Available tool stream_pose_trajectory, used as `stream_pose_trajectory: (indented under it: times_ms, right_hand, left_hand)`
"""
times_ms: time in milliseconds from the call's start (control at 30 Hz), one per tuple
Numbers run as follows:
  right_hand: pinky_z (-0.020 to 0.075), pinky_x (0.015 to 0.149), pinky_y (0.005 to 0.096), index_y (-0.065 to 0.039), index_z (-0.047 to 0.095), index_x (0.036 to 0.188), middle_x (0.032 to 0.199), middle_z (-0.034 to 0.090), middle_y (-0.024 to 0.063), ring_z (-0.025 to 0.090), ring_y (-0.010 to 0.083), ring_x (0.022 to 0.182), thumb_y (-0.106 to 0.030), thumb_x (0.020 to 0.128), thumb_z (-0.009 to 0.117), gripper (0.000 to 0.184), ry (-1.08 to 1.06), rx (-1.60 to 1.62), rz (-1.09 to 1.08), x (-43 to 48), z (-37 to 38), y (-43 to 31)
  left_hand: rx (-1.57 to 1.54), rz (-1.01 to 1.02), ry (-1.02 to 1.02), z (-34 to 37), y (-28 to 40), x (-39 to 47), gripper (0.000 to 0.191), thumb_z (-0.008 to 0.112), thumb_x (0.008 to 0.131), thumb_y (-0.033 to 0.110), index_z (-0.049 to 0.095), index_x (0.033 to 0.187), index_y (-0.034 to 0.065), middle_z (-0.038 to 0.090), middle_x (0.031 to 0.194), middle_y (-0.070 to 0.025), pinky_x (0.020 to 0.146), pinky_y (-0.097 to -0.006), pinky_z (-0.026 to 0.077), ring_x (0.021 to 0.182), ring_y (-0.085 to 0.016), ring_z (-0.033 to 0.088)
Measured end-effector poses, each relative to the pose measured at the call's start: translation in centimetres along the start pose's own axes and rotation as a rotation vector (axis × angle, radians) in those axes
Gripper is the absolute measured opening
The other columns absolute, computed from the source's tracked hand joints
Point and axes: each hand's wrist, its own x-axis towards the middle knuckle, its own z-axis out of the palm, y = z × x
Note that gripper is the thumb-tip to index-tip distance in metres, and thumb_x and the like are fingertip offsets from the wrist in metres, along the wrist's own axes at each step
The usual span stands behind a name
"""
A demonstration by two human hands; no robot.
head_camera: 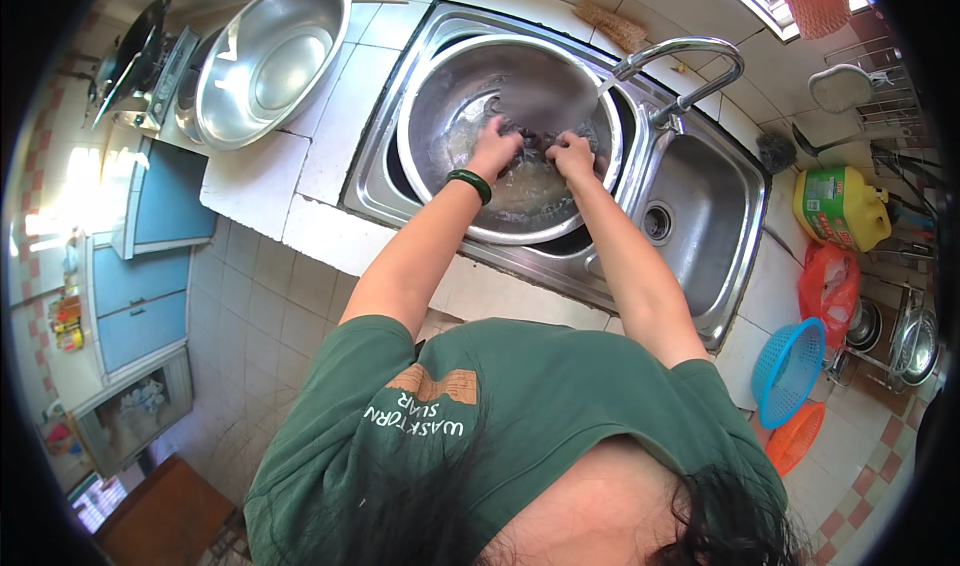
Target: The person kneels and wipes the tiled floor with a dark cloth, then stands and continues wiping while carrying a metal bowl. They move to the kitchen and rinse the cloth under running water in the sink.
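Both of my hands are inside a large round steel basin (pixel 442 191) that sits over the left bowl of a double sink. My left hand (pixel 496 148), with a dark green bangle at the wrist, grips one side of a dark, wet item (pixel 531 137). On its other side, the fingers of my right hand (pixel 574 155) are closed on it. A blurred patch hides much of the item, so its kind cannot be told. Water lies in the basin, and a stream runs into it from the curved chrome faucet (pixel 694 47) at the upper right.
A second steel basin (pixel 281 67) leans at the left on the tiled counter (pixel 330 228). Right of my arms is the smaller sink bowl (pixel 694 213) with its drain. Farther right stand a yellow jug (pixel 832 207), a red plastic bag (pixel 825 281), a blue colander (pixel 787 371) and an orange basket (pixel 796 438).
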Motion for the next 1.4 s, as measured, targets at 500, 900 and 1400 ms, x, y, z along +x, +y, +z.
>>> stream_pose_trajectory:
  times_ms: [500,900,1400]
  right_hand:
    - [0.0455,0.086,0.0361,-0.011,0.055,0.102,0.098,0.062,0.0043,0.059,0.0183,0.093,-0.011,0.084,0.058,0.019,-0.33,1.538,0.046,-3.9,-10.3,-10.4]
    - [0.0437,0.093,0.0409,-0.011,0.054,0.114,0.111,0.057,0.0095,0.052,0.0271,0.108,-0.032,0.092,0.048,0.031,-0.6,1.852,0.226,-1.9,-2.8,-3.8]
    - [0.027,0.099,0.062,-0.022,0.009,0.144,0.142,0.03,0.0167,0.031,0.0429,0.127,-0.025,0.079,0.063,0.085,-0.34,0.857,0.414,0.0,-4.5,-0.8]
  left_hand:
    - [-1.362,0.18,-0.203,1.9,10.8,-6.0,0.031,0.052,0.089,0.029,0.058,0.112,0.0089,0.059,0.108,-0.0103,0.093,-0.0371,0.043,0.102,-0.026,0.057]
    - [0.573,0.951,0.227,4.8,12.0,-9.2,0.017,0.071,0.069,0.03,0.063,0.077,0.0166,0.06,0.101,0.0019,0.084,-0.0471,0.037,0.107,-0.026,0.049]
    - [0.979,0.277,0.017,-2.6,6.4,0.7,0.075,0.058,0.078,0.061,0.041,0.136,0.0177,0.027,0.144,-0.0156,0.102,-0.0599,0.025,0.132,-0.041,0.022]
